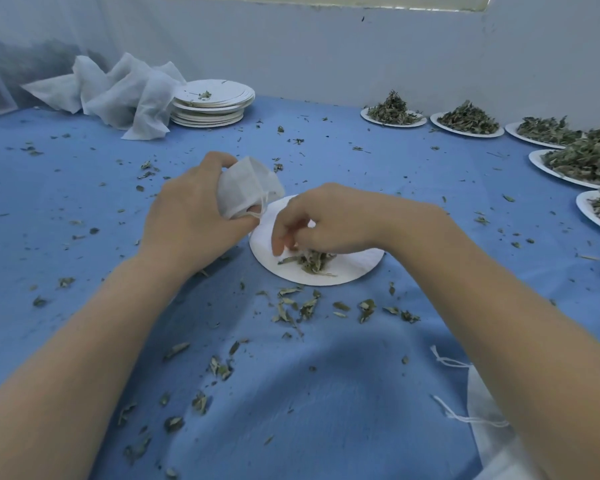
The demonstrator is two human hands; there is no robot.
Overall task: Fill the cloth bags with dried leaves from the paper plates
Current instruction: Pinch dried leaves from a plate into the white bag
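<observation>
A white paper plate (pixel 357 266) lies on the blue cloth in the middle, with a small heap of dried leaves (pixel 309 263) on its near part. My left hand (pixel 191 216) grips a small white cloth bag (pixel 246 188) just left of and above the plate's far edge, its drawstring hanging by my thumb. My right hand (pixel 326 220) hovers over the plate, fingers curled down and pinching at the leaves.
Several plates heaped with leaves (pixel 468 121) curve along the right side. A stack of used paper plates (pixel 212 102) and crumpled white fabric (pixel 118 91) sit at the back left. More cloth bags with strings (pixel 482 420) lie at near right. Loose leaves litter the blue tablecloth (pixel 84 188).
</observation>
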